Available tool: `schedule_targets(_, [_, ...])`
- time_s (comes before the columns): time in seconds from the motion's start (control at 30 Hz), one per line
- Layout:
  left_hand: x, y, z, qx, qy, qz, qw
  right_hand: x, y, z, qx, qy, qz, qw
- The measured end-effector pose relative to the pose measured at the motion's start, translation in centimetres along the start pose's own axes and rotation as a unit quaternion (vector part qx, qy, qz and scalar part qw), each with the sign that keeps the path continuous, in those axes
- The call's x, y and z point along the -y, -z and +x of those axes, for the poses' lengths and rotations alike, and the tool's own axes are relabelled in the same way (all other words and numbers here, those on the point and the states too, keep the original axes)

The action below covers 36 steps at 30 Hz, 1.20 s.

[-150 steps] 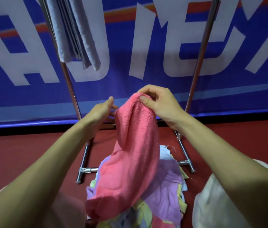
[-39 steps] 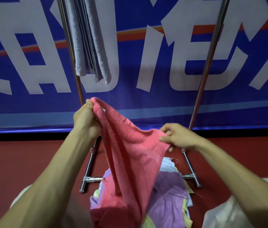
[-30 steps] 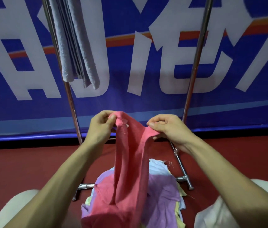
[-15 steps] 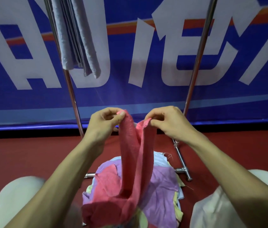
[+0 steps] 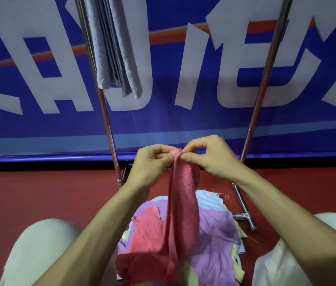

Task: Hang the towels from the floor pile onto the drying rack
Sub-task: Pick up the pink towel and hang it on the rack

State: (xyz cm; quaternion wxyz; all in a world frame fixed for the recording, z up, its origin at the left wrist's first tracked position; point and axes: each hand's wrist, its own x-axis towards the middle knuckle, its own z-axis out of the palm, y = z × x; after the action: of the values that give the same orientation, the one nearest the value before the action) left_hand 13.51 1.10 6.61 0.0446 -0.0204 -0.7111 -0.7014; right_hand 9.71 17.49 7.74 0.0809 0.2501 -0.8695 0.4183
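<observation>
A pink towel (image 5: 183,203) hangs folded lengthwise from both my hands, its lower end resting on the floor pile (image 5: 214,234) of purple, pale blue, yellow and pink cloths. My left hand (image 5: 152,164) and my right hand (image 5: 208,155) pinch its top edge side by side, fingertips nearly touching. Behind them rise the two steel uprights of the drying rack (image 5: 105,112). Several grey towels (image 5: 115,46) hang from the rack at the upper left.
A blue banner (image 5: 183,69) with big white letters stands right behind the rack. The floor (image 5: 39,193) is red. My knees in pale trousers (image 5: 39,244) flank the pile. The rack's foot (image 5: 245,215) lies right of the pile.
My hands have drawn together, bringing the two top corners of the pink towel to meet, so the towel now hangs as a narrow folded strip.
</observation>
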Motion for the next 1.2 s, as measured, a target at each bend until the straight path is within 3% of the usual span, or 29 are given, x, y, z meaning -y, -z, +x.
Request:
schedule_targets(0.13, [0.2, -0.5, -0.2, 0.044, 0.043, -0.069, 0.996, -0.4, 0.1, -0.3, -0.047, -0.027, 0.003, 0.999])
schedule_targets(0.3, [0.2, -1.3, -0.3, 0.057, 0.041, -0.066, 0.995, -0.6, 0.5, -0.6, -0.053, -0.036, -0.016, 0.998])
schedule_targets(0.47, [0.2, -1.3, -0.4, 0.021, 0.007, 0.002, 1.000, -0.5, 0.6, -0.8, -0.031, -0.031, -0.023, 0.999])
schedule_targets(0.67, [0.0, -0.8, -0.4, 0.031, -0.060, 0.093, 0.993, -0.6, 0.5, -0.6, -0.024, -0.037, -0.023, 0.999])
schedule_targets(1.03, [-0.7, -0.1, -0.4, 0.035, -0.092, 0.199, 0.975, -2.0, 0.6, -0.6, 0.134, -0.038, -0.025, 0.990])
schedule_targets(1.2, [-1.1, 0.4, -0.2, -0.001, -0.091, 0.183, 0.979, -1.6, 0.6, -0.5, 0.128, -0.051, -0.016, 0.990])
